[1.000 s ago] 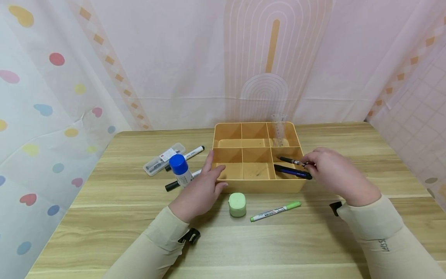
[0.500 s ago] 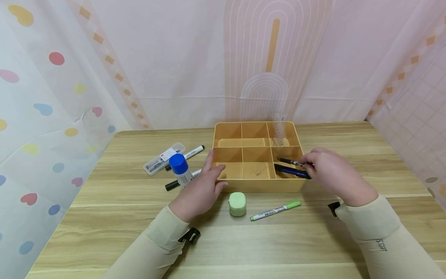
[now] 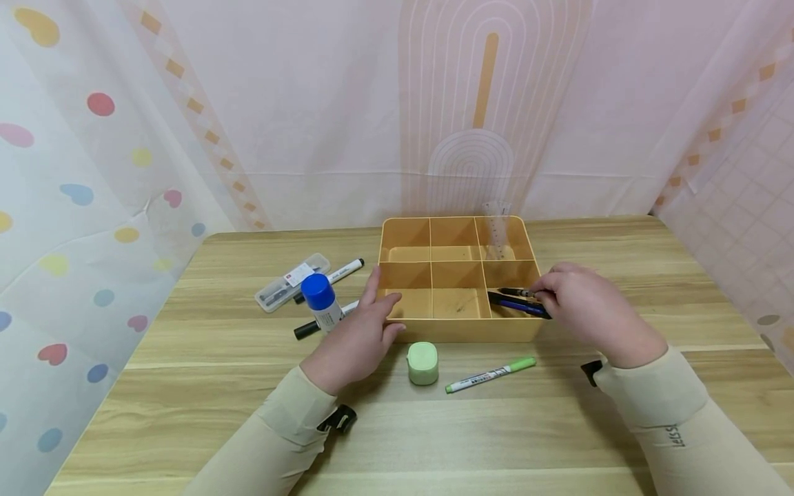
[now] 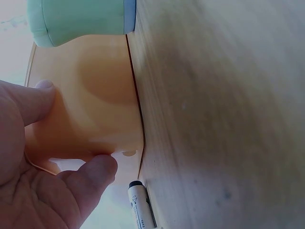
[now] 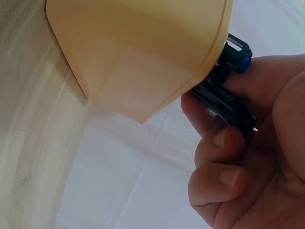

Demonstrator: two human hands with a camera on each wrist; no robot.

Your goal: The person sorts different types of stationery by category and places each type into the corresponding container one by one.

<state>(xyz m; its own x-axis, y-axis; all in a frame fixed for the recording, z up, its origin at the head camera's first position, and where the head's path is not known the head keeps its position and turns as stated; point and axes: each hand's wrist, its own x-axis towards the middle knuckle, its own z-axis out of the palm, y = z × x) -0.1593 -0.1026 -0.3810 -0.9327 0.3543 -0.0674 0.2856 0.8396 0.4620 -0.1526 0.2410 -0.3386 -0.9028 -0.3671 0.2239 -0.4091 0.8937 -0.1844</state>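
In the head view an orange storage box (image 3: pixel 468 331) with several compartments stands on the table. My left hand (image 3: pixel 355 337) grips its front left corner, thumb on the front wall and fingers along the side. At the right end, my right hand (image 3: pixel 595 313) pinches a black pen (image 5: pixel 224 105) marked 0.5; its other end (image 3: pixel 513 292) reaches into the front right compartment. Beside it lies a black-and-blue pen (image 3: pixel 517 304) in the same compartment, its clip end (image 5: pixel 238 55) jutting over the rim. A clear ruler (image 3: pixel 496 234) leans in the back right compartment.
In front of the box are a light green rounded block (image 3: pixel 423 364) and a green marker (image 3: pixel 490 376). To its left, a blue-capped glue stick (image 3: pixel 318 293) stands near a clear pen case (image 3: pixel 291 282), a black-capped marker (image 3: pixel 346 271) and another marker (image 3: pixel 307 331).
My right hand has moved slightly left, and the pen it pinches has sunk lower into the compartment, closer to the black-and-blue pen. My left hand has stayed on the box corner.
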